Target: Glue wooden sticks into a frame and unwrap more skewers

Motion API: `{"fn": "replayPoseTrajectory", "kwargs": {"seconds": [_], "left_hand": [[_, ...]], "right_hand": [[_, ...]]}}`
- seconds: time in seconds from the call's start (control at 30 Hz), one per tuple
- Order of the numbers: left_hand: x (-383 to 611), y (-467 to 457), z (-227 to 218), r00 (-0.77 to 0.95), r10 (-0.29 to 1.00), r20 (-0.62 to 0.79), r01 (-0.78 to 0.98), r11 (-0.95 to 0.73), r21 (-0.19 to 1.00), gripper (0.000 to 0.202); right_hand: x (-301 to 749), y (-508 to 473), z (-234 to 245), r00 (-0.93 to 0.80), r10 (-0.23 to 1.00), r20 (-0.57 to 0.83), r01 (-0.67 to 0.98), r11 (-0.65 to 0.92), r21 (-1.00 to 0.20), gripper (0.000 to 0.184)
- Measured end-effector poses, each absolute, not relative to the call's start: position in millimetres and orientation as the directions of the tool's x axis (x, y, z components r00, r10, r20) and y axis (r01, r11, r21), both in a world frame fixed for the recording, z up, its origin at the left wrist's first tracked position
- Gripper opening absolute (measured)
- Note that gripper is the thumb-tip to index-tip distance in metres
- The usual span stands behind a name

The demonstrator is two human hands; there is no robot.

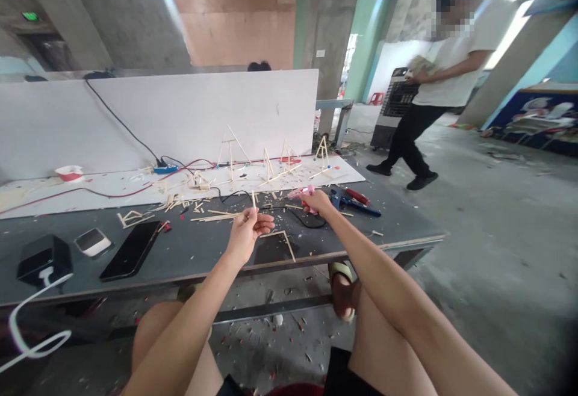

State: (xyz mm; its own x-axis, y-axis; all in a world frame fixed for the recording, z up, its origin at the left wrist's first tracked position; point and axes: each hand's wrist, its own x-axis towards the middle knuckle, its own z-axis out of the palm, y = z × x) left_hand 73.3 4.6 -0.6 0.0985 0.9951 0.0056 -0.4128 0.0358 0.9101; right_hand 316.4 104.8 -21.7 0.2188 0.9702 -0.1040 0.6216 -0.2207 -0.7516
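Observation:
My left hand [246, 233] pinches a thin wooden stick [253, 200] upright between its fingertips, above the dark tabletop [217, 257]. My right hand [317, 202] is closed around a pink hot glue gun [300, 193], and a black cord runs from the gun across the table. Just right of that hand lie a blue glue gun [354, 205] and a red tool [357, 195]. A small stick frame [275, 242] lies flat below my hands. Several stick A-frames [232, 146] stand on the white board [289, 173] beyond them.
Loose sticks and debris cover the table. A phone [130, 250], a black charger [44, 259] and a red-and-white bowl [69, 173] sit left. A white partition [158, 119] stands behind. A person [451, 65] walks at right beside an air cooler [395, 104].

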Motion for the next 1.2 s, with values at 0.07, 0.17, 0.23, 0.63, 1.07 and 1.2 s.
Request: {"fn": "replayPoseTrajectory", "kwargs": {"seconds": [0.07,0.17,0.23,0.63,1.07,1.2], "left_hand": [[77.6,2.8,-1.8,0.110,0.994,0.019,-0.380,0.024,0.925,0.044],[83.2,1.7,-4.2,0.061,0.997,0.037,-0.327,-0.015,0.945,0.045],[86.5,1.3,-5.7,0.037,0.999,0.039,-0.327,-0.025,0.945,0.044],[109.3,-6.0,-9.7,0.088,0.996,0.010,-0.397,0.026,0.918,0.042],[74.1,23.0,-18.0,0.049,0.946,0.322,0.435,-0.310,0.845,0.021],[57.1,32.3,-25.0,0.262,0.883,0.388,0.651,-0.459,0.605,0.010]], "right_hand": [[312.2,102.0,-15.9,0.283,0.959,-0.025,0.705,-0.225,-0.672,0.030],[305.0,91.7,-4.1,0.350,0.933,0.083,0.779,-0.241,-0.579,0.033],[298.8,80.5,3.0,0.376,0.915,0.145,0.808,-0.248,-0.535,0.033],[255.0,5.5,-1.1,-0.129,0.953,0.274,-0.019,0.274,-0.962,0.036],[291.2,17.6,1.6,-0.160,0.917,0.366,0.479,0.396,-0.783,0.012],[306.1,23.5,-3.1,-0.354,0.887,0.296,0.756,0.458,-0.467,0.013]]}}
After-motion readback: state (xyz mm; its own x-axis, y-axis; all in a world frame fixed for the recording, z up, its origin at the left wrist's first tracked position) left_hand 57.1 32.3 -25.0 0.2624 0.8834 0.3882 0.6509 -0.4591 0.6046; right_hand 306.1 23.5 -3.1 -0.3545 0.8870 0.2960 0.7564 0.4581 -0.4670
